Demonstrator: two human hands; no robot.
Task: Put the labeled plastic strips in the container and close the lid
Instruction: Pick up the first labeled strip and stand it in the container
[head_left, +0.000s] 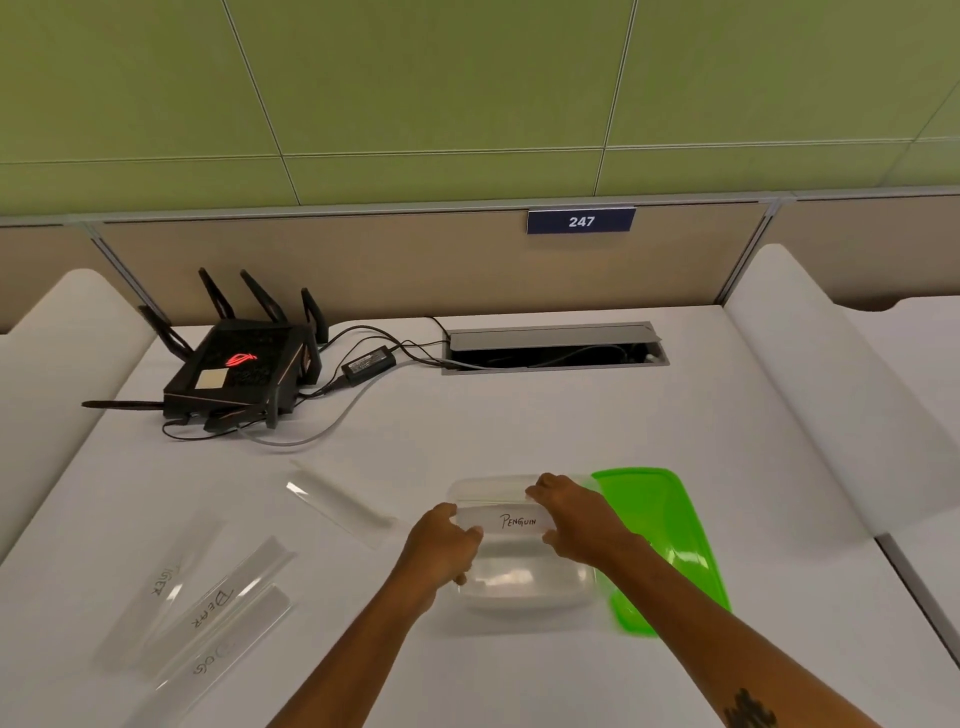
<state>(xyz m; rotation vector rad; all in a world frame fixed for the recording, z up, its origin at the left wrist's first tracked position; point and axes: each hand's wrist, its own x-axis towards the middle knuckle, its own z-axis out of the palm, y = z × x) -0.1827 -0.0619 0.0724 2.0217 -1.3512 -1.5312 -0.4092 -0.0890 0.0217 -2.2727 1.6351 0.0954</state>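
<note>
- Clear plastic, the strip marked "PENGUIN" (511, 521) in black handwriting is held level over the open container (524, 582), across its far half.
- The left hand (441, 545) pinches the strip's left end with thumb and curled fingers; the right hand (574, 519) grips its right end the same way.
- The container is a transparent, round-cornered rectangular tub on the white table (519, 415); whether anything lies in it cannot be told.
- A bright green lid (660, 540), flat with rounded corners, lies just beside the tub on its right, its edge partly under the right forearm.
- Three more clear strips lie well apart to the left, lettered "TIGER" (161, 582), "BEAR" (218, 597) and "DOG" (218, 660).
- Another clear strip (340, 506) lies between them and the tub; no writing on it can be read.
- A black router (239, 374) with antennas and a glowing red logo sits at the far left.
- A blue plate on the partition reads "247" (581, 221).
</note>
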